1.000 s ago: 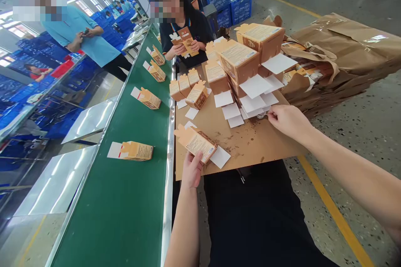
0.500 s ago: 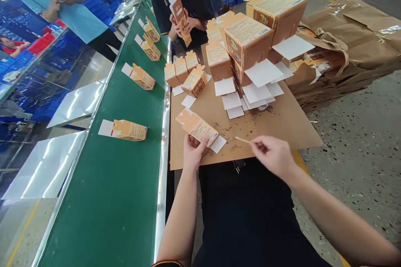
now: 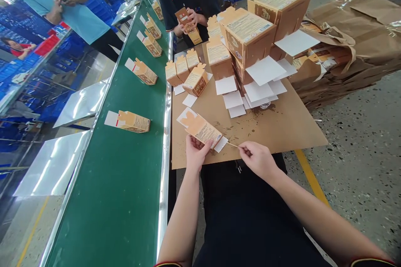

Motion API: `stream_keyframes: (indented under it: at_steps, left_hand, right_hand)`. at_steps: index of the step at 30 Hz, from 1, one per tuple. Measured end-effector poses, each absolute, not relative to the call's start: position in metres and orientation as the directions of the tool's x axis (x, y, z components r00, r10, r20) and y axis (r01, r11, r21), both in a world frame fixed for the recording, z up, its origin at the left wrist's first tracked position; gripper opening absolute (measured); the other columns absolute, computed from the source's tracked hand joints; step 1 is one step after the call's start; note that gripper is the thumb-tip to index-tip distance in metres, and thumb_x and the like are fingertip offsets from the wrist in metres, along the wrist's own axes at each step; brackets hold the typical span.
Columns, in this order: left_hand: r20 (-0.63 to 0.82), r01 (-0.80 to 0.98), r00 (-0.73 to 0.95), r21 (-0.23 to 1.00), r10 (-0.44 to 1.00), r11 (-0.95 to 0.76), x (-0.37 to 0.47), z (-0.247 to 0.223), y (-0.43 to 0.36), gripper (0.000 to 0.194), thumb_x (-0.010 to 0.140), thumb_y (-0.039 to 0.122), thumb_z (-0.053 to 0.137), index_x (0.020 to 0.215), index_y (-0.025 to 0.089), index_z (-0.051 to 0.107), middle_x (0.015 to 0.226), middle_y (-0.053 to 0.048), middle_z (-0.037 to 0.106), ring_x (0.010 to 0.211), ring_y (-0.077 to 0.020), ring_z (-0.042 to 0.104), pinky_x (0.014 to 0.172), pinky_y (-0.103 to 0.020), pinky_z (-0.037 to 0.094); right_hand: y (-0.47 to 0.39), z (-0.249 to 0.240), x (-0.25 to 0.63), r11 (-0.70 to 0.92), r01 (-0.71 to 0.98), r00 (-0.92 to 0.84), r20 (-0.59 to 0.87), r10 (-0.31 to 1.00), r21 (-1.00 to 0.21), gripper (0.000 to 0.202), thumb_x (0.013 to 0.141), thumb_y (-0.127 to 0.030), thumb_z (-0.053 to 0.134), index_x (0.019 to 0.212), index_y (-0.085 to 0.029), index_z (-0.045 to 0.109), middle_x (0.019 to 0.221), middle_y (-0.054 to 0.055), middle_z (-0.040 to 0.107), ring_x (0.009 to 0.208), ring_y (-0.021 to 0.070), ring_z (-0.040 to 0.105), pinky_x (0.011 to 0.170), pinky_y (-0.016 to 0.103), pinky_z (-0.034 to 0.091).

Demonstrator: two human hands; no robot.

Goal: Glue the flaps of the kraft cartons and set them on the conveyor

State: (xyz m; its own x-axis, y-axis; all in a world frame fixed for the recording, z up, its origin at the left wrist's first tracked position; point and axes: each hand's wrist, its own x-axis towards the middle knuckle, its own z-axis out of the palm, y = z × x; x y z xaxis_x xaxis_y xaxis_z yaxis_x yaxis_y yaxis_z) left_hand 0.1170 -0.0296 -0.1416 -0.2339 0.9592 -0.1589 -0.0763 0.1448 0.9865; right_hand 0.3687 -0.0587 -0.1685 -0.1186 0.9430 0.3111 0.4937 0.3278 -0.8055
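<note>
My left hand [image 3: 197, 152] is closed around the lower side of a flattish brown carton [image 3: 203, 129], tilted over the cardboard-topped table [image 3: 282, 129]. A white flap [image 3: 221, 144] sticks out at the carton's near right end, and torn-looking tabs stand at its far end. Between thumb and fingers, my right hand [image 3: 253, 156] pinches a thin wooden stick [image 3: 232, 145]. The stick's tip reaches the edge of the white flap; whether it goes inside the carton I cannot tell. Dark brown smears mark the cardboard around the two hands.
Stacked cartons [image 3: 247, 33] with white flaps stand at the table's back. Several small cartons [image 3: 196, 79] sit beside them. On the left, a green conveyor [image 3: 125, 183] carries spaced cartons [image 3: 134, 121]. A co-worker [image 3: 200, 0] handles a carton opposite; brown paper sacks [image 3: 360, 50] lie right.
My right hand has moved left, bringing the stick's tip to the carton's flap end. My left hand keeps its hold. Conveyor cartons have shifted slightly away, and the co-worker has lowered and turned their carton.
</note>
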Motion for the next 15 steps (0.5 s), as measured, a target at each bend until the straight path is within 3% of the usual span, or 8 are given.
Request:
stream_keyframes:
  at_steps: [8, 15]
  left_hand:
    - [0.024, 0.208, -0.324, 0.977, 0.946, 0.047, 0.136, -0.161, -0.053, 0.087, 0.069, 0.048, 0.108, 0.133, 0.029, 0.051, 0.134, -0.013, 0.073, 0.129, -0.0348, 0.078, 0.107, -0.048, 0.066]
    - [-0.004, 0.24, -0.35, 0.966, 0.937, 0.094, 0.143, -0.169, -0.06, 0.081, 0.07, 0.042, 0.108, 0.125, 0.032, 0.049, 0.122, -0.009, 0.075, 0.117, -0.0346, 0.08, 0.098, -0.045, 0.066]
  right_hand:
    - [-0.072, -0.153, 0.398, 0.231, 0.461, 0.057, 0.288, 0.956, -0.857, 0.018, 0.103, -0.03, 0.068, 0.088, -0.026, 0.077, 0.072, 0.001, 0.077, 0.057, 0.0164, 0.069, 0.06, 0.027, 0.063]
    - [-0.091, -0.136, 0.404, 0.119, 0.454, 0.139, 0.202, 0.969, -0.883, 0.033, 0.108, -0.045, 0.068, 0.081, -0.027, 0.076, 0.067, 0.001, 0.074, 0.054, 0.0174, 0.068, 0.057, 0.03, 0.062]
